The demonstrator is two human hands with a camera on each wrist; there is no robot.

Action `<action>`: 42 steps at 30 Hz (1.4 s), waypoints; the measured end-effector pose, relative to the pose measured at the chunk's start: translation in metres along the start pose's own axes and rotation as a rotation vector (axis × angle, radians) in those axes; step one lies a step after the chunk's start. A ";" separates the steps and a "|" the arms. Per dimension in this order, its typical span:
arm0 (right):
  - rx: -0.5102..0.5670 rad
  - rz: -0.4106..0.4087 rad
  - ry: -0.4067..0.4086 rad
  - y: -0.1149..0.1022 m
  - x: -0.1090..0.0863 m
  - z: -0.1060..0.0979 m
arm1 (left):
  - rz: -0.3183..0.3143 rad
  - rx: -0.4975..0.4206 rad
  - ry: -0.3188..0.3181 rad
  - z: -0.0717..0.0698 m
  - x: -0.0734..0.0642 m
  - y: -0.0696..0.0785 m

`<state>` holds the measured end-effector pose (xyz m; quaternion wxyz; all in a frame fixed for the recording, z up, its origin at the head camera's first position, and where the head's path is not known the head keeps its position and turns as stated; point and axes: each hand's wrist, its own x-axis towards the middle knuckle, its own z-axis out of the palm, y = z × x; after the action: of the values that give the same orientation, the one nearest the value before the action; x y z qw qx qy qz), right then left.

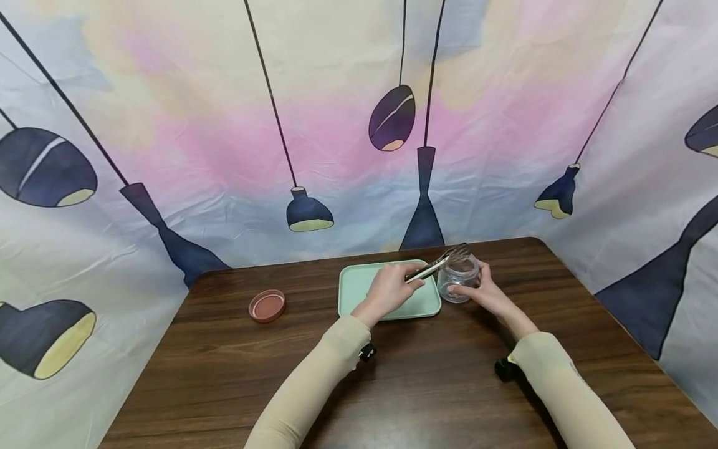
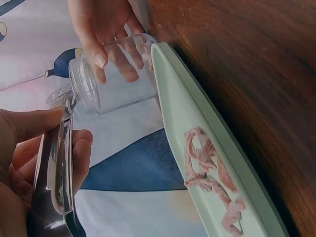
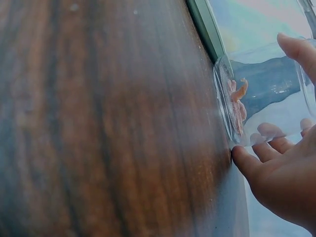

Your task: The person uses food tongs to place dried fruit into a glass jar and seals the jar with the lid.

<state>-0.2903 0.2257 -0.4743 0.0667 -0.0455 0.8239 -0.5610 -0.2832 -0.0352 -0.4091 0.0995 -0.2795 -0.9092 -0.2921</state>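
Observation:
Metal food tongs (image 1: 427, 269) with dark handles are gripped in my left hand (image 1: 389, 290), and their fork-like tips reach over the mouth of a clear jar (image 1: 449, 280). My right hand (image 1: 489, 294) holds the upright jar around its side, thumb on the near side and fingers behind. At the jar's bottom, a few pinkish pieces (image 3: 238, 106) show in the right wrist view. Beside the jar lies a pale green tray (image 1: 350, 280); several pink, meat-like strips (image 2: 212, 180) lie on it in the left wrist view, mostly hidden by my left hand in the head view.
A round reddish-brown lid (image 1: 267, 306) lies left of the tray on the dark wooden table (image 1: 224, 374). Behind the table's back edge hangs a cloth (image 1: 213, 112) printed with lamps.

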 end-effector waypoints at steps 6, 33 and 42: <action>0.009 0.001 0.003 0.000 0.003 0.000 | -0.033 -0.021 0.000 -0.011 -0.005 -0.008; 0.037 0.033 -0.059 -0.014 -0.006 0.001 | -0.220 -0.074 0.084 -0.072 -0.049 -0.068; 0.015 0.021 -0.050 -0.005 -0.003 -0.003 | -0.269 -0.044 0.056 -0.089 -0.069 -0.080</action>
<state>-0.2882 0.2266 -0.4684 0.0935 -0.0503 0.8181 -0.5652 -0.2706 -0.1726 -0.3988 0.0786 -0.1491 -0.9287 -0.3302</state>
